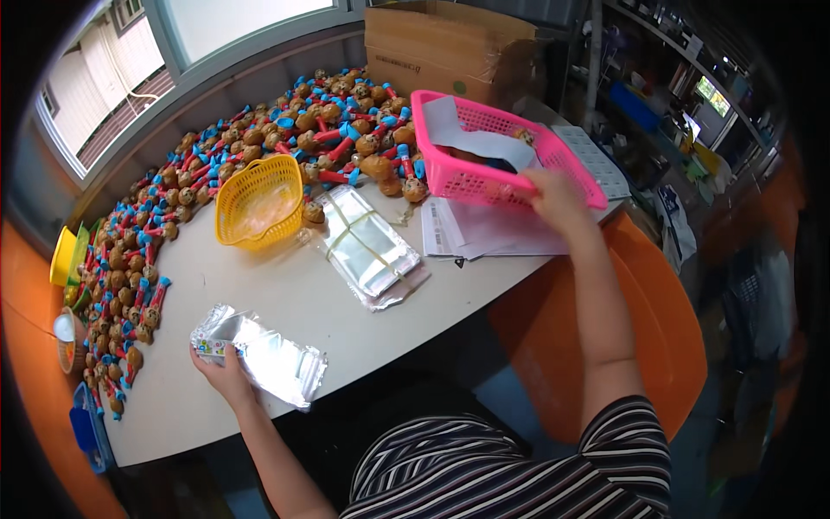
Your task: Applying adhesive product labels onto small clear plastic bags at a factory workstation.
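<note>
Near the front edge of the table, my left hand is closed on some shiny clear plastic bags. A small printed white piece shows by its fingertips. Out to the right, my right hand grips the near rim of a pink plastic basket. That basket appears tilted above papers and contains a white sheet and a small brown-headed piece. Between the hands lies a banded stack of clear bags. Behind it stands a yellow basket with clear plastic inside.
Many small brown-headed figures with red and blue parts are heaped along the table's back and left. A cardboard box stands behind the pink basket. An orange chair sits at the right below the table. Shelves line the far right.
</note>
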### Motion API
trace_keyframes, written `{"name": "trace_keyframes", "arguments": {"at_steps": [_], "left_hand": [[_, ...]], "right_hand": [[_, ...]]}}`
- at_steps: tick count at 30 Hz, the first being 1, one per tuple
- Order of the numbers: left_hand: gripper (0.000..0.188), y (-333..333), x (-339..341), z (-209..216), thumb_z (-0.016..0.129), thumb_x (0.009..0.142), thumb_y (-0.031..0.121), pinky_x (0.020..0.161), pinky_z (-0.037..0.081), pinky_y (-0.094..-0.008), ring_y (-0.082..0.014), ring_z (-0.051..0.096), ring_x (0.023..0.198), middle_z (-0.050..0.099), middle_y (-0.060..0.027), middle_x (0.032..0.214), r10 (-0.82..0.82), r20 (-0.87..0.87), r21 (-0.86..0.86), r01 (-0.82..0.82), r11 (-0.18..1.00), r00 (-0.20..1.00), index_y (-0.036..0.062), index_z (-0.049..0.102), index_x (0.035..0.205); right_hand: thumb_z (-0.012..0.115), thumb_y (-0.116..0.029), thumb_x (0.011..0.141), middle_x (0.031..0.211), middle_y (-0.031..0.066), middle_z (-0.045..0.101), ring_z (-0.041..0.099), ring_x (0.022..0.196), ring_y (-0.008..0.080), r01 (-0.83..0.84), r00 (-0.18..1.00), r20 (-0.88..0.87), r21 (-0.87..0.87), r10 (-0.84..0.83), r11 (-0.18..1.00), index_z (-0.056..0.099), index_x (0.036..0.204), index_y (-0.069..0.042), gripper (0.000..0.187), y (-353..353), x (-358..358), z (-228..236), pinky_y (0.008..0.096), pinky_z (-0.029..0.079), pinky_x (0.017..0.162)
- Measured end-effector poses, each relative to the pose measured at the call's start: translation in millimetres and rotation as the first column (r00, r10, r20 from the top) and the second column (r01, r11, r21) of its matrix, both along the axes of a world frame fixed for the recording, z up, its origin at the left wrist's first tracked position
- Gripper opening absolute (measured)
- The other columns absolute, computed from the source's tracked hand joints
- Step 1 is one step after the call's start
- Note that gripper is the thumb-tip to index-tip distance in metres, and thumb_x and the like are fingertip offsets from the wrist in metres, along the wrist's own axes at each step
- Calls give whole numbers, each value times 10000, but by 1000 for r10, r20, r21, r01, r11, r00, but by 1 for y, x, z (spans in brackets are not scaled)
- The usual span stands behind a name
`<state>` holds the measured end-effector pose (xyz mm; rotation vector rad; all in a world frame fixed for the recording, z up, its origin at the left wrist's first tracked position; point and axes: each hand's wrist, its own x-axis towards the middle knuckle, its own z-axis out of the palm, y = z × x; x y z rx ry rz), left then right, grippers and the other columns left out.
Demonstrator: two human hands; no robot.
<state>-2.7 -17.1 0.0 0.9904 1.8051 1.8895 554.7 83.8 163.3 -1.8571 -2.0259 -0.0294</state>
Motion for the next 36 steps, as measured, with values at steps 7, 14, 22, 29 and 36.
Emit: {"name": "trace_keyframes", "arguments": {"at_steps": [7, 14, 22, 29, 36], "left_hand": [[743, 13, 0, -2, 615, 890, -30, 1059, 423, -366, -305, 484, 1283, 416, -223, 1439, 0, -28, 4, 0, 1000, 1000, -1, 216, 1516], [746, 10, -4, -8, 628, 883, -36, 1073, 415, -368, -303, 477, 1297, 408, -217, 1448, 18, 2, 8, -18, 1000, 1000, 6, 230, 1512], [743, 9, -2, -4, 622, 883, -45, 1070, 417, -362, -291, 477, 1292, 404, -213, 1448, 10, 21, -3, -10, 1000, 1000, 10, 230, 1512], [734, 10, -5, -9, 607, 893, -63, 1062, 423, -345, -279, 483, 1279, 409, -205, 1441, -39, 84, 46, 35, 998, 996, 12, 220, 1512], [737, 11, -4, -9, 613, 894, -60, 1062, 425, -345, -280, 481, 1277, 406, -208, 1439, -28, 99, 42, 24, 999, 995, 13, 219, 1513]], "right_hand": [[716, -140, 878, 882, 127, 701, 670, 824, 227, -136, 988, -43, 176, 146, 975, 696, 1039, -39, 191, 15, 7, 96, 345, 509, 750], [702, -26, 866, 878, 83, 715, 652, 813, 137, -240, 970, 16, 173, 241, 955, 686, 1057, 3, 194, 14, 21, 148, 311, 514, 769], [693, -109, 863, 883, 149, 698, 667, 823, 318, -142, 979, 158, 98, 126, 985, 704, 1016, -87, 155, 33, 39, 100, 388, 513, 737], [686, -46, 843, 899, 152, 698, 679, 850, 302, -236, 968, 120, 131, 221, 963, 698, 1021, -62, 180, 47, 1, 79, 364, 515, 760], [660, -142, 837, 901, 132, 705, 686, 839, 340, -294, 939, 239, 189, 247, 937, 692, 1046, -144, 212, 95, -82, 41, 423, 530, 737]]}}
